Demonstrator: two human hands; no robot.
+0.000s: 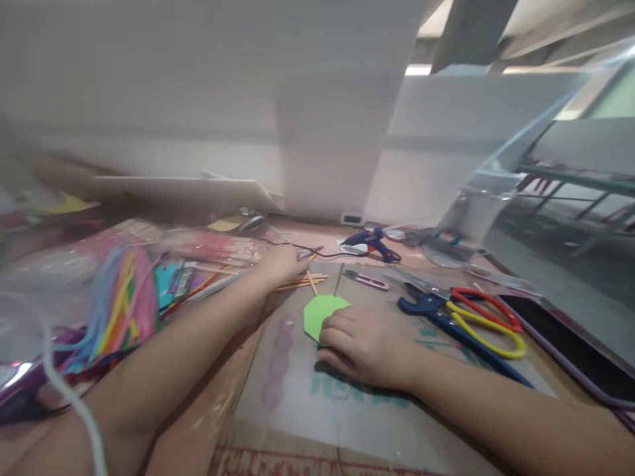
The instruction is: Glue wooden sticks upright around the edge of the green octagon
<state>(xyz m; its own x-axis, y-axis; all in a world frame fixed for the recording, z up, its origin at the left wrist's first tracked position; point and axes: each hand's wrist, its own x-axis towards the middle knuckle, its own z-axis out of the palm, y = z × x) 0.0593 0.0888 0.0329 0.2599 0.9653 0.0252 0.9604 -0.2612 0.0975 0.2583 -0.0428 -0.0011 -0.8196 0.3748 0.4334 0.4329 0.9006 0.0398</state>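
- Taking clock directions from the green octagon, we see a pinkish tabletop [193,433] carrying a cloudy, semi-clear sheet [292,416] with faint purple and teal marks.
- At two o'clock we see a clear plastic container [476,211], with something blue and reddish showing low inside; blur hides what it is.
- At ten o'clock we have crinkled clear plastic bags [213,246] holding pinkish and pale contents, too smeared for us to name.
- Our left hand [285,264] is at eleven o'clock, its forearm stretched in from seven. Its fingers reach forward beside a slim purplish item [308,254]; we cannot tell whether they grip it.
- Our right hand [364,340] comes in from four o'clock, palm down, fingers curled closed on the octagon's right edge.
- At nine o'clock lie fuzzy, multicolored craft stems [119,297], bundled and bent.
- Around three o'clock we see a flat dark-screened phone [565,344], blue-handled cutters [459,334] and scissors [489,324] with red and yellow loops.
- At one o'clock sits a blue glue gun [370,241], with pink thread snips [367,279] nearer us.
- The bright green octagon [322,314], flat and smooth, lies on the sheet.
- Thin wooden sticks [302,281] lie at eleven o'clock, near our left hand.
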